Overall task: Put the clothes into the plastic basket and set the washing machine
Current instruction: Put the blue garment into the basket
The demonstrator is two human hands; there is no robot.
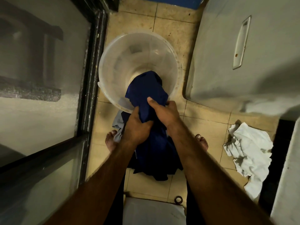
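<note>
Navy fabric fills both of your hands. The dark blue garment (146, 91) is bunched between them. Your left hand (136, 127) is curled around it from the lower left, and your right hand (162, 113) is clamped over it just beside, thumb lying along the cloth.

Above your grip, the garment's upper end goes over the near rim and into the translucent plastic basket (113, 51), resting against its near wall. The far side of the basket shows bare plastic. Below your grip, the rest hangs down to the tiled floor (170, 21) between your bare feet.

A grey cloth (117, 123) lies by the basket's near edge, next to your left foot. To your right stands a white appliance (219, 54) with a recessed handle. A crumpled white cloth (248, 150) lies on the tiles near it, well apart from the basket.
</note>
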